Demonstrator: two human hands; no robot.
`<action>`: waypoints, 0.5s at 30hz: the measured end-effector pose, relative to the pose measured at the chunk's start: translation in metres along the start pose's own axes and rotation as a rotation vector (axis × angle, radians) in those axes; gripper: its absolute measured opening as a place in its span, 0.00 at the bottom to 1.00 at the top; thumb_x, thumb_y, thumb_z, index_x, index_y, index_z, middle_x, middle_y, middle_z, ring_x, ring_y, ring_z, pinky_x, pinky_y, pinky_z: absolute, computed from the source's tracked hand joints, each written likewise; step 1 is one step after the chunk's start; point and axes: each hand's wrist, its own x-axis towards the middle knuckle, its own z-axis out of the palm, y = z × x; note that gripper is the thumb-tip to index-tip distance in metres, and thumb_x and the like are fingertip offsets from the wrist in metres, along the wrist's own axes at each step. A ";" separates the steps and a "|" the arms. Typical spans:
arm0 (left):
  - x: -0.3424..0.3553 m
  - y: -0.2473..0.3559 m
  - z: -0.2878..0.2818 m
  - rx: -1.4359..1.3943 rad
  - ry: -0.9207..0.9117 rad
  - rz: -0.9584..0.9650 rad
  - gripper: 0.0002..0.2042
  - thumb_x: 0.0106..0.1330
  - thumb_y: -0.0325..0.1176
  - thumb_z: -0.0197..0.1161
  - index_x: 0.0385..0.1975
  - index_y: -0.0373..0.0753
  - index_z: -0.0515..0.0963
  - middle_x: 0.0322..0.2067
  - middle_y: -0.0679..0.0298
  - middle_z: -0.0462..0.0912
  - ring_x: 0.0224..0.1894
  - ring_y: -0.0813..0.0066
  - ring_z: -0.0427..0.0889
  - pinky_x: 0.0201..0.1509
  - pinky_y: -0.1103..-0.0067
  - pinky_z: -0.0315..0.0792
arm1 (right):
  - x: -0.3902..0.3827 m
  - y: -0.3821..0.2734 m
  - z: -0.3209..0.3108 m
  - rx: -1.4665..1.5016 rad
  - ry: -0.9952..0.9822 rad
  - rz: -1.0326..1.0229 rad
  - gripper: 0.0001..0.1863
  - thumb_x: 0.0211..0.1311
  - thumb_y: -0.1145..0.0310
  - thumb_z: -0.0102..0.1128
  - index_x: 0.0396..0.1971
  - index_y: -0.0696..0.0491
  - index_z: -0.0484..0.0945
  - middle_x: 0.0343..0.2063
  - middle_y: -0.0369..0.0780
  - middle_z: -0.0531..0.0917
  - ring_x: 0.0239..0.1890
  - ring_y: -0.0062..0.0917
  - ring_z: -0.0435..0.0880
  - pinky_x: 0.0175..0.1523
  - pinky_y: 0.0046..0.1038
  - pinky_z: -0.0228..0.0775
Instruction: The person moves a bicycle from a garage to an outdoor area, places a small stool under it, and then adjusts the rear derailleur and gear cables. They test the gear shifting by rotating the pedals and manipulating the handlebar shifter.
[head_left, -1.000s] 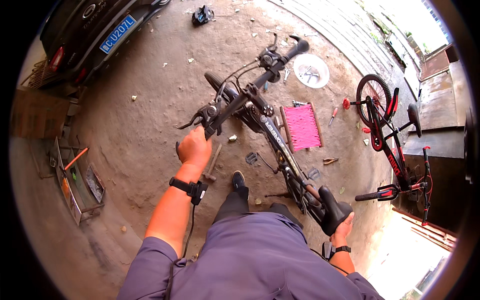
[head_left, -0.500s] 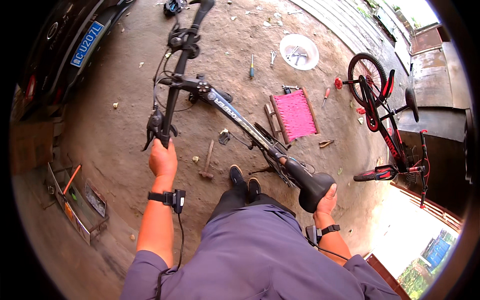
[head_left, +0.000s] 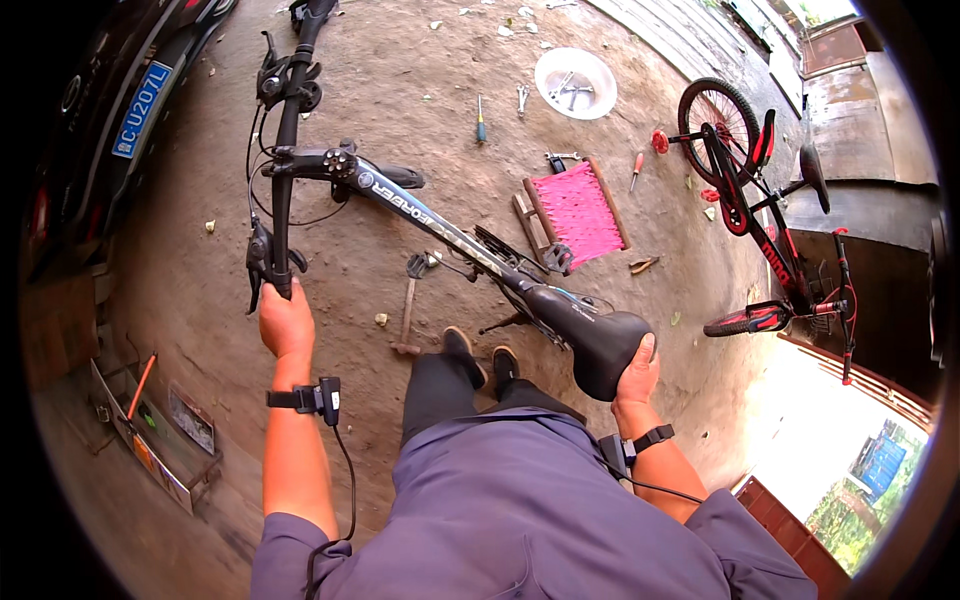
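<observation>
A black bicycle [head_left: 440, 228] stands across in front of me, its front to the left. My left hand [head_left: 287, 322] is closed around the near end of the handlebar [head_left: 284, 190], just below the brake lever [head_left: 256, 268]. At the other end, my right hand [head_left: 637, 374] grips the rear of the black saddle [head_left: 598, 345], thumb on its top edge. The top of the front tyre [head_left: 392, 177] shows beside the stem. One pedal [head_left: 420, 264] sticks out on the near side. Most of the wheels is hidden under the frame.
A pink woven stool [head_left: 580, 212] stands just beyond the bicycle. Around it lie screwdrivers [head_left: 481, 122], pliers [head_left: 645, 265] and a white basin [head_left: 606, 90] with tools. A hammer [head_left: 407, 318] lies near my feet. A red-and-black bicycle [head_left: 770, 230] is at right, a car [head_left: 110, 120] at left.
Both hands have moved left with the bicycle across the view. The handlebar has swung to point more straight toward me, and my feet have shifted.
</observation>
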 end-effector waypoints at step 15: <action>0.199 -0.100 -0.056 0.073 -0.038 0.216 0.14 0.64 0.42 0.66 0.35 0.37 0.76 0.34 0.51 0.84 0.36 0.44 0.83 0.38 0.57 0.75 | -0.039 -0.008 0.123 -0.378 0.150 -0.153 0.46 0.68 0.33 0.48 0.58 0.69 0.72 0.51 0.58 0.80 0.54 0.45 0.80 0.62 0.38 0.68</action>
